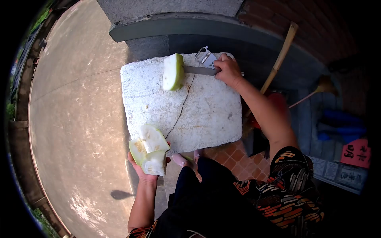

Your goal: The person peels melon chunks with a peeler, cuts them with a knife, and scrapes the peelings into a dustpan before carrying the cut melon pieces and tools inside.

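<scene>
In my left hand (143, 171) rest several cut pieces of winter melon (152, 139), white inside with pale green rind and a seedy core; the fingers curl round them from below. Another thick winter melon chunk (173, 72) sits on the white stone slab (154, 105), near its far edge. My right hand (229, 71) is closed over the handle end of a knife (199, 70), which lies across the slab with its blade end reaching the chunk. Beside those fingers lies a metal grater-like tool (205, 58), close to or touching them.
A crack runs across the slab. A wall ledge (170, 28) borders its far side. To the right stand a bamboo pole (279, 57), a broom-like tool (326, 85), a blue item (341, 125) and a red sign (356, 152). Concrete ground (79, 103) extends left.
</scene>
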The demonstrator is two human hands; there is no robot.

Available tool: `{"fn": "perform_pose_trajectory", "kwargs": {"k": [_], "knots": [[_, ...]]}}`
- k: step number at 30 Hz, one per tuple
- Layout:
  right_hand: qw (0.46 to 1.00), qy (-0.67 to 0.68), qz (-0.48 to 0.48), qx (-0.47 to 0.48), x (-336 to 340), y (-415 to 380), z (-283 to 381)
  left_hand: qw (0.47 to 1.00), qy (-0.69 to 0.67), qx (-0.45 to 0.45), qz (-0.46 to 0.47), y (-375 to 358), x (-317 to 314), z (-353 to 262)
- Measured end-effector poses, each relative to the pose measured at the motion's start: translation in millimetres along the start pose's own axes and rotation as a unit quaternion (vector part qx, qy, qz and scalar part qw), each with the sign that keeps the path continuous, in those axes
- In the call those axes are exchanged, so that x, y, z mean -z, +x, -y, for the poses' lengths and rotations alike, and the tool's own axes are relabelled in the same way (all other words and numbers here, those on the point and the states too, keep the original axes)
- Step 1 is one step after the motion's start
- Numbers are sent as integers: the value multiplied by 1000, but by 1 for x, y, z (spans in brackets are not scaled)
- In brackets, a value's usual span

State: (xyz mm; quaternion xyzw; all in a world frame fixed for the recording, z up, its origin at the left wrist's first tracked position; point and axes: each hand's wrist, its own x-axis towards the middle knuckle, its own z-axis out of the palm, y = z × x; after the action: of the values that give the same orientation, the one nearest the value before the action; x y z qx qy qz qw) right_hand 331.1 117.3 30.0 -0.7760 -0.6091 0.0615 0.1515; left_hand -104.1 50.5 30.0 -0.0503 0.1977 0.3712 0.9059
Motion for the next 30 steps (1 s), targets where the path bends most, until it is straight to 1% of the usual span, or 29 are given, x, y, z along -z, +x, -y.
{"fn": "perform_pose_trajectory", "kwargs": {"k": [2,5,6,7,8,11,13,15,16,17,19,21,23,24,25,27,29,30], "knots": [[997,42,43,-39,4,1,3,1000,13,-2,-24,-15,2,-1],[1000,13,25,4,8,0,8,997,29,-11,-68,-44,-1,3],[999,9,46,3,13,-2,11,997,30,-12,-76,-53,-2,5],[999,18,32,10,14,-5,11,996,33,-13,-81,-61,-6,9],[999,26,16,16,12,-8,11,990,47,-25,-129,-69,-12,16],[998,63,-22,9,18,-33,15,985,72,-37,-153,-94,7,22],[994,103,-45,2,20,-62,17,986,73,-20,-150,-102,24,20],[987,148,-66,-11,31,-123,23,984,76,9,-162,-116,37,15],[978,198,-47,-34,34,-161,26,982,82,24,-170,-121,46,12],[967,245,-33,-63,37,-203,30,978,98,39,-179,-121,63,4],[945,294,-24,-141,32,-300,38,971,102,85,-199,-106,69,4],[937,288,-13,-196,25,-405,49,961,73,120,-238,-100,46,19],[871,358,-2,-336,28,-504,84,955,119,227,-146,-99,102,2],[872,331,-11,-360,28,-547,103,945,147,277,-90,-96,119,0],[872,305,-26,-382,27,-586,116,944,145,280,-99,-96,116,12],[832,296,-14,-469,8,-660,136,935,161,293,-116,-99,89,41],[796,315,-60,-513,-11,-708,152,903,245,273,-223,-102,54,88],[776,325,-80,-535,-18,-730,158,879,323,298,-186,-101,64,97]]}}
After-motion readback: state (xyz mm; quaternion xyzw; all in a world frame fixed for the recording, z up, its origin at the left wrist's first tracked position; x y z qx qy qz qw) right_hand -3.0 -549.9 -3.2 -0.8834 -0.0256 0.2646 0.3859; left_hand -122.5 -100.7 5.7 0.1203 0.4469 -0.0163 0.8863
